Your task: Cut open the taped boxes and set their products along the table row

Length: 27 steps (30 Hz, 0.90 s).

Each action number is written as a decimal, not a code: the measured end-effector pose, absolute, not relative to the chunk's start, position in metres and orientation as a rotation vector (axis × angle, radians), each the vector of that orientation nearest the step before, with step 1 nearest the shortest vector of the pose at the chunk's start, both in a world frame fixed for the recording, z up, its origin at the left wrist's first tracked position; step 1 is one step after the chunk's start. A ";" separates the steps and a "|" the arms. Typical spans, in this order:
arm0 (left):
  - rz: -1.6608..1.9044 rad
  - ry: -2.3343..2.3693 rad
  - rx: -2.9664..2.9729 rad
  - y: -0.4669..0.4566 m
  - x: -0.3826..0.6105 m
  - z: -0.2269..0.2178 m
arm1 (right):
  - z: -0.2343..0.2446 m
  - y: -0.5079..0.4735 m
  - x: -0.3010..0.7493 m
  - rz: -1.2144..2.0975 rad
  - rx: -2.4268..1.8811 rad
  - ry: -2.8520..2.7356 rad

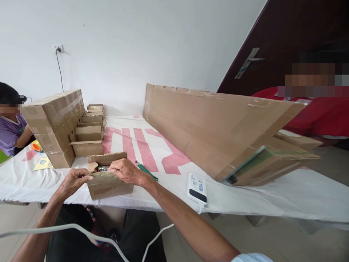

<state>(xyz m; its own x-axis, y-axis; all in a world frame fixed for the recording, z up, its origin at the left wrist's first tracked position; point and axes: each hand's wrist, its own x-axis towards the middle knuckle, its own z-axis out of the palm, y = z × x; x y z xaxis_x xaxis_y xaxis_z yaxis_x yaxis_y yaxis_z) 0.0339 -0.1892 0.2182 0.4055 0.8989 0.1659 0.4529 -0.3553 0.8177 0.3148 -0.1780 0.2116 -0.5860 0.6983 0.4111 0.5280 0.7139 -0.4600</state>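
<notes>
A small cardboard box (110,188) stands at the table's near edge with its top flaps up. Inside it some shiny, partly dark and red contents show, too small to name. My left hand (75,182) pinches the box's near left corner between thumb and fingers. Across the top reaches my right hand (125,171), its fingers curled at the rim and partly hiding the opening; what they pinch there is the box's edge or flap. Just right of the box lies a green-handled cutter (146,170).
Taped cardboard boxes (54,125) are stacked at the left, beside a row of open boxes (88,140). A large cardboard panel (207,123) leans along the right. A white device (197,188) trails a cable. Two other people sit at the left and right.
</notes>
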 end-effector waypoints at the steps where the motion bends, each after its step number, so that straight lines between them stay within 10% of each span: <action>1: 0.841 1.129 1.945 -0.189 0.032 0.215 | 0.212 -0.178 0.315 0.414 -0.922 -2.339; 27: 0.902 1.090 1.809 -0.188 0.033 0.194 | 0.225 -0.182 0.282 0.319 -0.937 -2.408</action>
